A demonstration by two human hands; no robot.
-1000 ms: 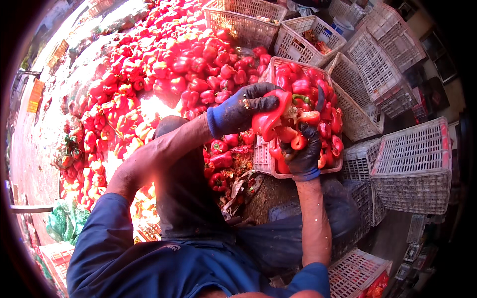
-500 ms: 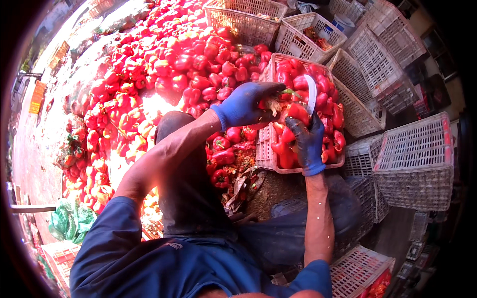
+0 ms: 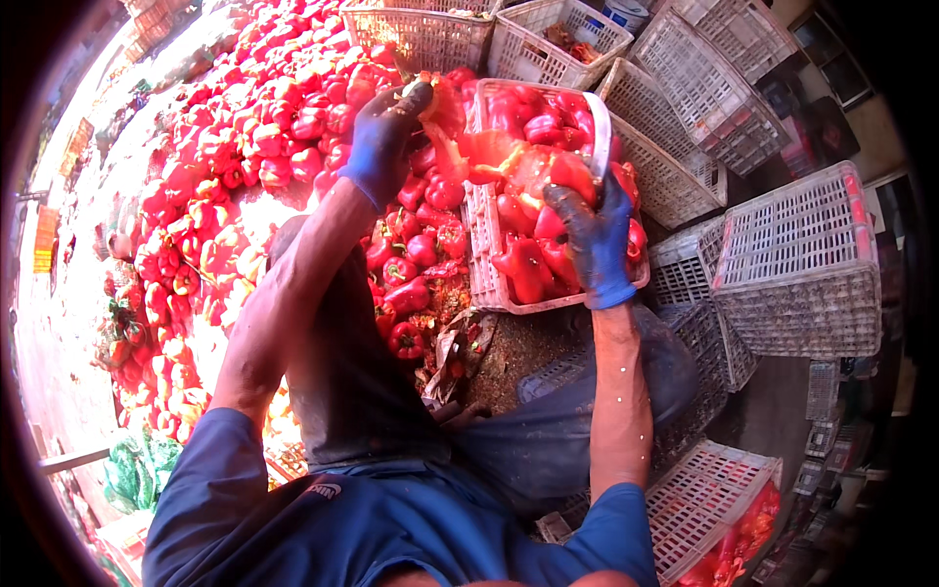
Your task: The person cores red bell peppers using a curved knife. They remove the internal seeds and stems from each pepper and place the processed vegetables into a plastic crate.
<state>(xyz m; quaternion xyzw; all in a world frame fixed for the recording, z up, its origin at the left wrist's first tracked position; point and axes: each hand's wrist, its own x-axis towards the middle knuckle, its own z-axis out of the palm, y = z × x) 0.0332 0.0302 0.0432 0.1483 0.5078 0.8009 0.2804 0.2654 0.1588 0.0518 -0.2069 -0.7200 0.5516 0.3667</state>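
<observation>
Far left: a large heap of red bell peppers spreads across the ground, running from the upper middle down toward the lower left. A green bag lies at the heap's lower edge.

Left hand, in a blue glove, is raised over the heap's right side. Its grip is closed on a torn piece of red pepper held at the fingertips, just beside the crate's left rim.

Centre: a white plastic crate sits in front of the person, filled with red peppers. Loose peppers and scraps lie on the ground against its left wall.

Right hand, also blue-gloved, is over the crate. Its grip is clamped on a cut-open red pepper, fingers wrapped across the lower side; the pepper is above the crate's contents.

Right: empty pale lattice crates are stacked and tilted around, well apart from the hands. Lower right, another crate holds some red peppers.
</observation>
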